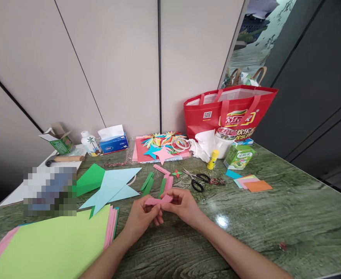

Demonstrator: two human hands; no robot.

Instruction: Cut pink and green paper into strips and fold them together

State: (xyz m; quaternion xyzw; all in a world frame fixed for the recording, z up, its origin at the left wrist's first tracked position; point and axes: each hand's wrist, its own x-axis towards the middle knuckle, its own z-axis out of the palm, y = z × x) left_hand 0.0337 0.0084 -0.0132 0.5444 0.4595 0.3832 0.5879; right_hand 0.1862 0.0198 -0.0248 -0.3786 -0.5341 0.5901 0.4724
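While a stack of lime-green and pink paper sheets [56,240] lies toward the left edge of the green marbled desk [246,217], my left hand [142,217] pinches one end of a short pink paper strip [153,201], held between that edge and the right one. My right hand [183,205] pinches the other end. I judge that even, light fingertip pressure and matched paper edges keep a crease crisp. Black-handled metal scissors [198,185] lie beyond, toward the far edge.

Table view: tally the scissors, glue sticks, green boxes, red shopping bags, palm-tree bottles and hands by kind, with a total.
Scissors: 1
Glue stick: 1
Green boxes: 2
Red shopping bag: 1
Palm-tree bottle: 1
Hands, holding folded pink paper: 2
Total: 8
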